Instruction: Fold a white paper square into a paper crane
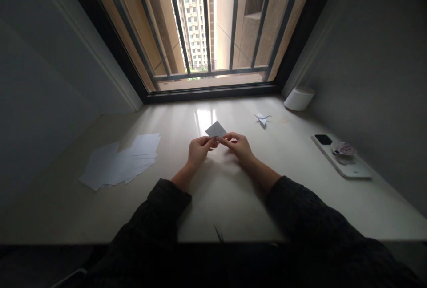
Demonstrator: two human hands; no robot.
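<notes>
A small folded piece of white paper (216, 129) stands up just above the pale table (233, 190), in the middle of the view. My left hand (199, 150) pinches its lower left edge with fingers closed. Fingertips of my right hand (238, 144) grip its lower right edge. Both hands rest low over the tabletop and nearly touch each other. A loose pile of white paper sheets (120, 161) lies to the left of my left hand.
A folded white paper crane (262, 118) sits at the back right of the table. A white phone (340, 161) with a round sticker lies face down at the right. A white cylinder (299, 98) stands in the back right corner, below the barred window (207, 30).
</notes>
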